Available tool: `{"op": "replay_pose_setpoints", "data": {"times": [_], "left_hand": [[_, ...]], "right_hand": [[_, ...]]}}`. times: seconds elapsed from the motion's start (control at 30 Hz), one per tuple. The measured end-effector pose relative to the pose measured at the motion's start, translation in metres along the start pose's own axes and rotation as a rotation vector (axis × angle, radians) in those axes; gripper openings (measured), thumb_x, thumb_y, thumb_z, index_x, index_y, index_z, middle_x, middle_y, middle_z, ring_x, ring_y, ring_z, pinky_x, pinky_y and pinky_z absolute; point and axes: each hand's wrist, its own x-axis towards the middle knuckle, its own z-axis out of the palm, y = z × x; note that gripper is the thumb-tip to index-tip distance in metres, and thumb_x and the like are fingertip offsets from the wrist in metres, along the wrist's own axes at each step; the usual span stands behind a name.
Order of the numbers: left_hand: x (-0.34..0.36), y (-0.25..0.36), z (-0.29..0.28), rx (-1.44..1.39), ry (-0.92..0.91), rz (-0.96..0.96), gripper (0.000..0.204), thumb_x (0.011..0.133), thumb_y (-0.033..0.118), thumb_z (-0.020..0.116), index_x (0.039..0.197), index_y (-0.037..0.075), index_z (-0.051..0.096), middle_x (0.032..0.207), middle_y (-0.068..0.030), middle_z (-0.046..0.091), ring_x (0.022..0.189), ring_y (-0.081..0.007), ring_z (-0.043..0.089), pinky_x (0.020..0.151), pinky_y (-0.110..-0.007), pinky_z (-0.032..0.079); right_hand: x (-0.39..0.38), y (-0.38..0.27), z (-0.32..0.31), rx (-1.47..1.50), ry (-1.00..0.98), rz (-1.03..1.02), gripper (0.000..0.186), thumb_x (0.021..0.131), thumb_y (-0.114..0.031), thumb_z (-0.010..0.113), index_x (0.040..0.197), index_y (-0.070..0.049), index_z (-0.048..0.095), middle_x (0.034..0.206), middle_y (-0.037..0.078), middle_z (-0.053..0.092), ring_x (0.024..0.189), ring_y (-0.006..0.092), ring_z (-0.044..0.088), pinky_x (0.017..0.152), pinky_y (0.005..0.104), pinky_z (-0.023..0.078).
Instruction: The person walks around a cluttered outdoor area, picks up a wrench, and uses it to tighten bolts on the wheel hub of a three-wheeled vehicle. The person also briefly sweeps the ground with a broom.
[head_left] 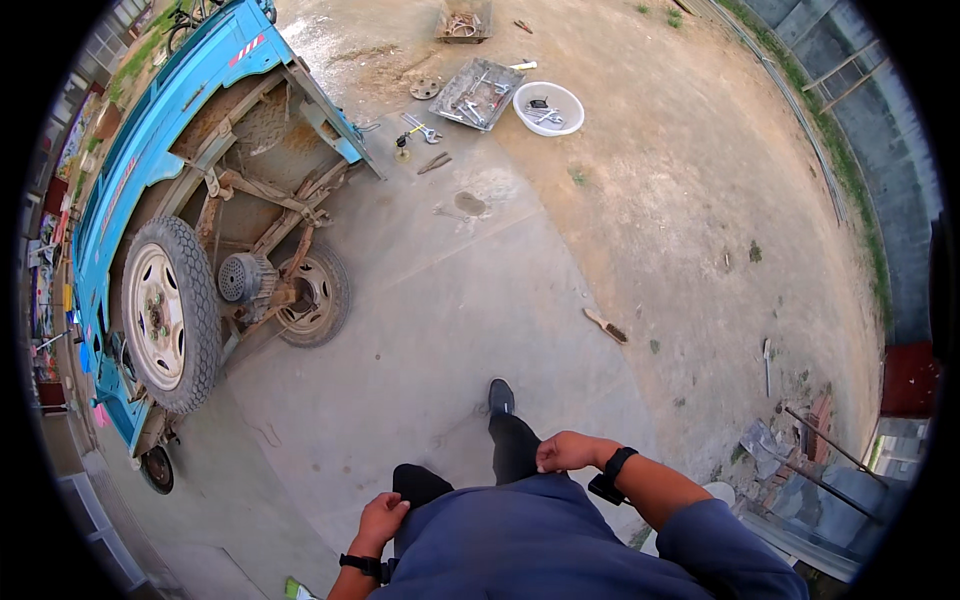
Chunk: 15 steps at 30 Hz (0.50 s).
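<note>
My right hand (574,452) is at my right thigh, its fingertips pinched together against the edge of my dark clothing; what they hold, if anything, is hidden. Lower down, my left hand (382,518) hangs beside my left thigh with its fingers curled in, and I cannot make out anything in it. Both wrists carry black straps. Neither hand touches the blue cart (112,215) tipped up at the left. Its underside faces me, with a near wheel (158,312), a far wheel (330,297) and a ribbed motor (243,278) on the axle.
Beyond me lie a metal tray (480,97) of tools, a white basin (573,107), pliers (435,162) and an adjustable wrench (427,131). A brush (606,326) rests right of my foot. Farther right are a wrench (767,368) and a shovel (766,447).
</note>
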Motion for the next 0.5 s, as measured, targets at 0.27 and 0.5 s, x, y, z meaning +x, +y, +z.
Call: {"op": "replay_pose_setpoints", "data": {"times": [0.27, 0.5], "left_hand": [[0.123, 0.182, -0.052, 0.257, -0.171, 0.152, 0.027, 0.088, 0.029, 0.065, 0.100, 0.006, 0.070, 0.098, -0.0140, 0.069, 0.096, -0.0290, 0.066, 0.085, -0.040, 0.052], [0.276, 0.331, -0.125, 0.258, -0.379, 0.228, 0.021, 0.089, 0.025, 0.064, 0.096, 0.006, 0.069, 0.092, -0.0137, 0.071, 0.087, -0.0280, 0.068, 0.079, -0.038, 0.052]], "right_hand": [[0.011, -0.010, -0.112, 0.250, -0.071, 0.093, 0.015, 0.086, -0.020, 0.069, 0.094, -0.008, 0.070, 0.079, 0.001, 0.067, 0.069, 0.0115, 0.059, 0.068, 0.0287, 0.050], [0.041, -0.089, -0.267, 0.304, 0.046, 0.161, 0.014, 0.083, -0.018, 0.066, 0.091, -0.008, 0.071, 0.078, 0.002, 0.067, 0.068, 0.0119, 0.059, 0.064, 0.0284, 0.049]]}}
